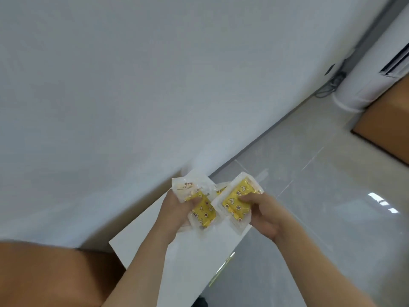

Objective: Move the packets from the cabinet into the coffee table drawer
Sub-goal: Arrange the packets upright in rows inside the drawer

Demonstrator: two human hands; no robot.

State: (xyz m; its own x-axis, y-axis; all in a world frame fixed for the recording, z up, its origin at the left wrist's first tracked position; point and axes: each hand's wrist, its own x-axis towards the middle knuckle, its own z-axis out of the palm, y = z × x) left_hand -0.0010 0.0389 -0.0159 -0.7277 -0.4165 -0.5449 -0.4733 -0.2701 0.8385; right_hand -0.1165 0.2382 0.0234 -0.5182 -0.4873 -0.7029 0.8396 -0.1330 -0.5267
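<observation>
Both hands are raised in front of me, each gripping clear plastic packets with yellow patterned contents. My left hand (174,212) holds a small stack of packets (199,206); one on top shows a white label. My right hand (263,212) pinches another packet (238,200) by its lower right edge. The two bunches touch in the middle. Below the hands lies a white cabinet door or panel (186,260), tilted in the view. No coffee table drawer is in view.
A plain white wall (132,96) fills the upper left. Glossy grey floor tiles (321,196) spread to the right. A white standing air conditioner (371,74) and a brown cardboard box (385,129) stand at the far right. A brown wooden surface (44,275) sits at lower left.
</observation>
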